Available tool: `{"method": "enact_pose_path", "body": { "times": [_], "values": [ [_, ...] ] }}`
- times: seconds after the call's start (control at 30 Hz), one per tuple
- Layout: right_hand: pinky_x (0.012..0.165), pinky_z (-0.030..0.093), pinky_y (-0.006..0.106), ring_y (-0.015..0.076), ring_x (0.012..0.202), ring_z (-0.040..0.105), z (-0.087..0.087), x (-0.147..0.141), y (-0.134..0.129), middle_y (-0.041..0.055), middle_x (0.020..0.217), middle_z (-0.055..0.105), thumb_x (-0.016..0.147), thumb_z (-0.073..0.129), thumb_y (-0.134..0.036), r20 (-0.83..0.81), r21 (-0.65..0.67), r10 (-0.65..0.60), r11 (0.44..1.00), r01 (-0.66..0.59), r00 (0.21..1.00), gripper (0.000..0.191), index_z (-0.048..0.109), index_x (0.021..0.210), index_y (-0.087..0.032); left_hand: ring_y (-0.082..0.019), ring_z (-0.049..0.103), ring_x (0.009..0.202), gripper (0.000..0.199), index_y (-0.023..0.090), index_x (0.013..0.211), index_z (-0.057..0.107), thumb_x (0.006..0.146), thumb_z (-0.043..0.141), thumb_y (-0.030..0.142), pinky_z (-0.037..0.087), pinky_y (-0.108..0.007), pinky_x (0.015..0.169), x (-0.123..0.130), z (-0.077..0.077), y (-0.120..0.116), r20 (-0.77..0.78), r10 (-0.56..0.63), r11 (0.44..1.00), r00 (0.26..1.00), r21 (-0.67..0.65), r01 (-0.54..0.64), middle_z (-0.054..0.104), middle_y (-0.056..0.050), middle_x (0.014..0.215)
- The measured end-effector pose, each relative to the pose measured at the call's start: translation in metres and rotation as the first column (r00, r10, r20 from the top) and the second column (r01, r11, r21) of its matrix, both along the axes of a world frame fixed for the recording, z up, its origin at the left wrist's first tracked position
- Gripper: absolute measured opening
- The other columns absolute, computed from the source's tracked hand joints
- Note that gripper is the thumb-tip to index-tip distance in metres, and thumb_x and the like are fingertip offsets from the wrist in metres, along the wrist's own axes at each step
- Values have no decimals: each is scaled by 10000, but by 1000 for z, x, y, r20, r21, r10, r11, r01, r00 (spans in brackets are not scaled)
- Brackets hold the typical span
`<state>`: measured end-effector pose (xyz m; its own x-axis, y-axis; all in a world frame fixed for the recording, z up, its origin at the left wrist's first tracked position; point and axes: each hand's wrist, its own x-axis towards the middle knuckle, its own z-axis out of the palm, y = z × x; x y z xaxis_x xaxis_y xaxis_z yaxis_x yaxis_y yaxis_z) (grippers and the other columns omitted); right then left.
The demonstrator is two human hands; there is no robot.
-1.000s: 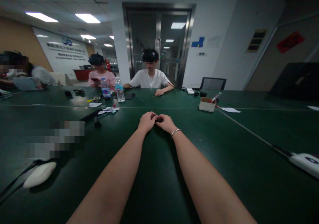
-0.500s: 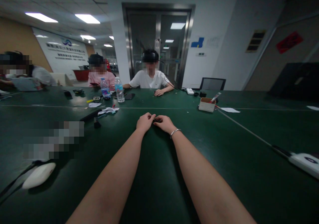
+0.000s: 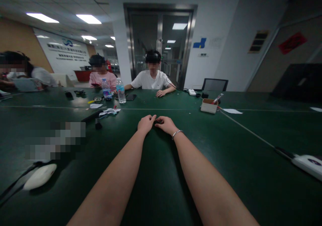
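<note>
Both my arms reach forward over a dark green table (image 3: 156,172). My left hand (image 3: 146,124) has its fingers curled in, thumb and fingertips close together. Beside it my right hand (image 3: 166,124), with a silver bracelet (image 3: 176,134) on the wrist, is bent in the same way, thumb near the fingers. Their fingertips almost meet. Something small and dark seems to lie between them, mostly hidden by the fingers, and I cannot make out what it is.
Water bottles (image 3: 121,92) stand at the back left near crumpled paper (image 3: 110,111). A small box (image 3: 209,106) with a pen-like item sits back right. White devices lie at left (image 3: 41,177) and right (image 3: 308,164). A person in a white shirt (image 3: 151,80) sits opposite.
My fingertips have shifted very slightly, while both arms stay in place. Across the table, the small dark item by the person's hand no longer shows.
</note>
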<state>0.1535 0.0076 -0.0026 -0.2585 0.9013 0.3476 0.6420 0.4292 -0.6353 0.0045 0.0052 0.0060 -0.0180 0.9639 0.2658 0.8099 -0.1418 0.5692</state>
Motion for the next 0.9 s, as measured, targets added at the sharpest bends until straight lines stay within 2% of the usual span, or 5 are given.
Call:
{"method": "enact_pose_path", "body": {
  "times": [0.4, 0.63, 0.77, 0.9],
  "values": [
    [706, 462, 254, 137, 752, 599, 0, 1, -1, 18, 843, 681, 683, 715, -276, -10, 2, -11, 1000, 11, 1000, 238, 688, 903, -189, -200, 602, 777, 508, 208, 796, 644, 865, 298, 574, 392, -270, 635, 0, 2, 2, 21, -24, 999, 999, -36, 25, 683, -69, 838],
    [677, 459, 248, 140, 737, 594, -2, 8, 2, 33, 828, 668, 658, 734, -265, 11, -30, -90, 995, 91, 996, 240, 692, 869, -158, -196, 600, 703, 545, 193, 799, 645, 866, 271, 583, 405, -285, 615, -7, 2, 2, 162, 14, 999, 987, -33, -9, 681, -80, 812],
    [657, 450, 243, 136, 708, 590, -2, 25, 7, 33, 800, 662, 661, 722, -301, 73, -21, -169, 985, 171, 983, 236, 697, 848, -160, -182, 591, 658, 524, 190, 753, 627, 864, 292, 578, 402, -278, 595, -8, 2, 2, 183, 13, 999, 983, -43, -5, 668, -68, 747],
    [682, 459, 254, 147, 731, 612, -1, 69, 10, 38, 801, 675, 656, 713, -343, 93, -37, -324, 944, 328, 942, 271, 697, 872, -181, -180, 597, 683, 500, 191, 769, 624, 865, 311, 569, 405, -276, 607, -9, 1, 3, 193, -4, 999, 981, -49, 14, 669, -65, 772]
  ]
}}
